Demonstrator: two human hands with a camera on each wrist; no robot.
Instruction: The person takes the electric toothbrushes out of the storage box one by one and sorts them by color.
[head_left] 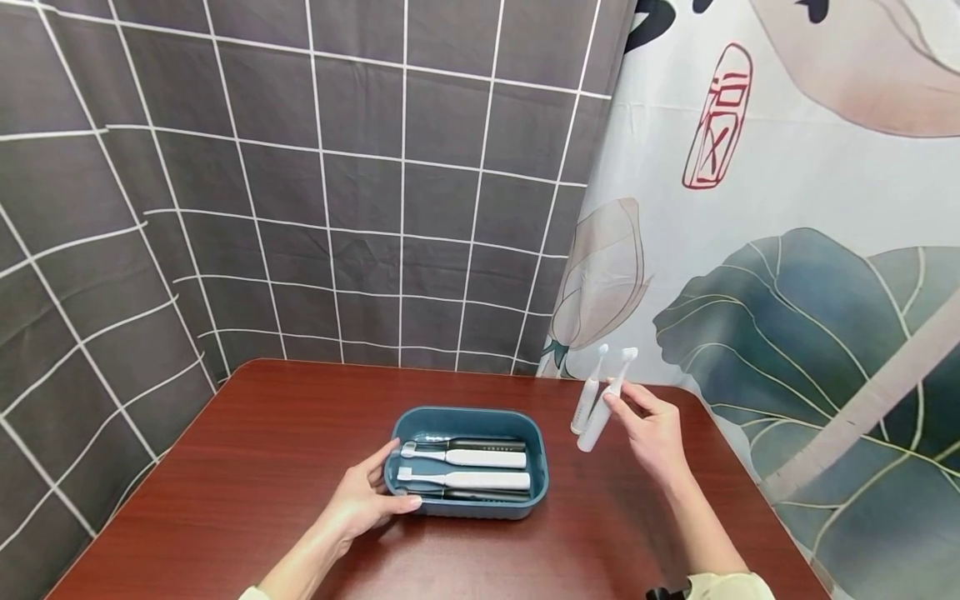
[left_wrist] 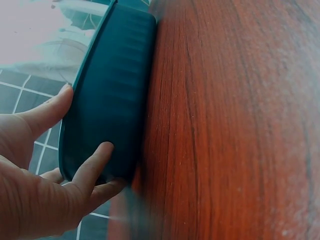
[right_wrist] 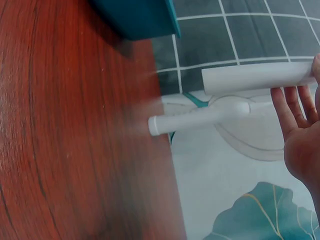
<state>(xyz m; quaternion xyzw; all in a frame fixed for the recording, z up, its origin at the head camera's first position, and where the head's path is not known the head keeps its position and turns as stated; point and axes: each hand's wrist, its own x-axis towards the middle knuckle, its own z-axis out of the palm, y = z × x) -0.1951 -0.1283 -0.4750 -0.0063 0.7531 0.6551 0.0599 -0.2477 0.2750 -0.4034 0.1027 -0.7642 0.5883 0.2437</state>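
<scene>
A blue plastic bin [head_left: 480, 510] sits on the table, its left end gripped by my left hand [head_left: 358, 502], thumb at the rim and fingers against the outside wall [left_wrist: 107, 95]. Inside lie a black electric toothbrush [head_left: 495, 445] at the back, a white one [head_left: 487, 459], another white one [head_left: 491, 481], and a black one [head_left: 487, 495] along the front, partly hidden by the wall. To the right, my right hand [head_left: 654, 429] pinches a white electric toothbrush [head_left: 597, 423] [right_wrist: 250, 77], head up and tilted. A second white toothbrush [head_left: 585, 407] [right_wrist: 195, 121] stands upright just beside it.
The reddish-brown wooden table [head_left: 285, 450] ends a short way behind the bin and the standing toothbrush. Behind it hang a grey cloth with white grid lines [head_left: 360, 183] and a white cloth with painted leaves [head_left: 780, 317].
</scene>
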